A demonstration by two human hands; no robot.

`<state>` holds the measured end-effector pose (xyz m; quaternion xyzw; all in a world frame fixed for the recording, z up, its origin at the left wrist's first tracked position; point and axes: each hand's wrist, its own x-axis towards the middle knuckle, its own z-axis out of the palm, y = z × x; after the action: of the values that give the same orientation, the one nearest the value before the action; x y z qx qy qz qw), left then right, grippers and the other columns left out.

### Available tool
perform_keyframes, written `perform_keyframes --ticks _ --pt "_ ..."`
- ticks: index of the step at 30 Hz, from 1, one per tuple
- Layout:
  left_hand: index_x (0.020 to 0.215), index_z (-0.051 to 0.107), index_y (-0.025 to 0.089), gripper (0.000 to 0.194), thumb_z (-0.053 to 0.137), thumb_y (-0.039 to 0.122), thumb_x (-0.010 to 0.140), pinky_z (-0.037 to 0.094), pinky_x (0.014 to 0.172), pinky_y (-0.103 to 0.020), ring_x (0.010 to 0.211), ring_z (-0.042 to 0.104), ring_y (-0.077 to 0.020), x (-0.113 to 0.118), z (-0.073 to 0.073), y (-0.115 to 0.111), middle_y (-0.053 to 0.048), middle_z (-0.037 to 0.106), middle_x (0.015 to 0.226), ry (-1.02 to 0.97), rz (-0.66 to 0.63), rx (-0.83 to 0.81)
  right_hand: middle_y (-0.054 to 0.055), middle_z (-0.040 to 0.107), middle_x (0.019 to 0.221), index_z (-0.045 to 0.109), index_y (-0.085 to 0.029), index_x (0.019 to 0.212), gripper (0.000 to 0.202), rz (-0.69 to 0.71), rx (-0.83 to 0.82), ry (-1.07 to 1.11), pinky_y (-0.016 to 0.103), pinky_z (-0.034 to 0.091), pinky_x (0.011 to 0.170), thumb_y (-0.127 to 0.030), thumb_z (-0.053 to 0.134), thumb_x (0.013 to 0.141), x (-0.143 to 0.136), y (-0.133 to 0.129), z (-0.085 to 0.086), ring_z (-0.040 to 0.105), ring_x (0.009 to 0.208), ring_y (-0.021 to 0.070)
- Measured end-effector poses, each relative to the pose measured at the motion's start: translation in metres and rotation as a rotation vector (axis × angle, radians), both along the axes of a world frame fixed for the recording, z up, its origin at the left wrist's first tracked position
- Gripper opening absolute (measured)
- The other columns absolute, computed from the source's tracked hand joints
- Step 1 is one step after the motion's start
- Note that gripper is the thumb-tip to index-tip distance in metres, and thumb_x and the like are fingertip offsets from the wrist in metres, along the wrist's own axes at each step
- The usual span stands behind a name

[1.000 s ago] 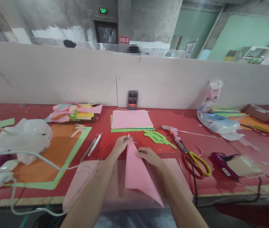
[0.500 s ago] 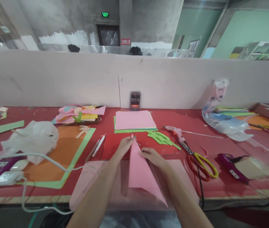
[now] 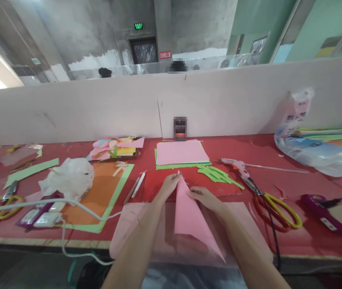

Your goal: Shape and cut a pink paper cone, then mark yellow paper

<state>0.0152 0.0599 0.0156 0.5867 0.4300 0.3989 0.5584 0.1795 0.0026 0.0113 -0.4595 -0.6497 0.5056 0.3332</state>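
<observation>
A pink sheet of paper (image 3: 189,216) is rolled into a tall cone, its point away from me and its wide, uneven end towards me. My left hand (image 3: 170,185) pinches the cone near its pointed tip. On the right edge, my right hand (image 3: 204,196) is closed on the paper, with its thumb hidden behind it. Under the cone lies a pale pink mat (image 3: 146,241). Just beyond the hands is a red sheet (image 3: 154,180), with green paper strips (image 3: 219,177) on its right part.
Beyond is a stack of coloured paper (image 3: 183,152). To the right lie a pink glue gun (image 3: 240,166), scissors (image 3: 279,208) and a purple power strip (image 3: 324,212). On the left are a crumpled plastic bag (image 3: 70,178), orange paper (image 3: 104,188) and a white cable (image 3: 80,208).
The view has swung to the left, so everything sits further right and scissors on the far left now show. Both hands keep their hold on the pink paper, with little movement.
</observation>
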Motion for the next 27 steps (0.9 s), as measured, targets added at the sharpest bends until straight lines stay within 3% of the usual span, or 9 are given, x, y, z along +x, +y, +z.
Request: perform_keyframes --ticks 5,9,18,27 --pt "0.077 0.059 0.014 0.043 0.04 0.052 0.079 0.045 0.073 -0.033 0.078 0.059 -0.0202 -0.003 -0.006 -0.002 -0.006 0.066 0.078 0.08 0.093 0.026 -0.005 0.036 0.058 0.044 -0.017 0.062 0.038 -0.053 -0.011 0.048 0.021 0.026 0.047 -0.052 0.051 0.074 0.0 -0.002 0.0 0.034 0.052 0.0079" --pt "0.079 0.058 0.013 0.044 0.038 0.052 0.079 0.045 0.069 -0.03 0.075 0.057 -0.0186 -0.006 -0.015 -0.002 -0.007 0.064 0.081 0.033 0.04 0.03 -0.006 0.038 0.056 0.047 -0.017 0.068 0.037 -0.078 -0.067 0.075 0.021 0.025 0.041 -0.053 0.051 0.074 0.0 -0.004 -0.002 0.036 0.046 0.0075" --pt "0.062 0.05 0.016 0.035 0.041 0.047 0.077 0.033 0.058 -0.023 0.06 0.044 -0.0126 -0.002 -0.014 -0.006 0.002 0.048 0.06 0.257 0.086 0.264 -0.006 0.039 0.052 0.046 -0.018 0.064 0.033 -0.119 -0.061 0.075 0.02 0.026 0.038 -0.049 0.054 0.072 0.0 -0.005 -0.001 0.037 0.042 0.007" --pt "0.059 0.045 0.016 0.033 0.045 0.045 0.075 0.027 0.052 -0.022 0.055 0.037 -0.0104 -0.005 -0.015 -0.003 0.005 0.037 0.055 0.298 0.06 0.249 -0.007 0.039 0.049 0.045 -0.019 0.065 0.031 -0.107 -0.126 0.05 0.02 0.026 0.035 -0.048 0.054 0.073 -0.001 -0.007 0.006 0.037 0.036 0.0064"
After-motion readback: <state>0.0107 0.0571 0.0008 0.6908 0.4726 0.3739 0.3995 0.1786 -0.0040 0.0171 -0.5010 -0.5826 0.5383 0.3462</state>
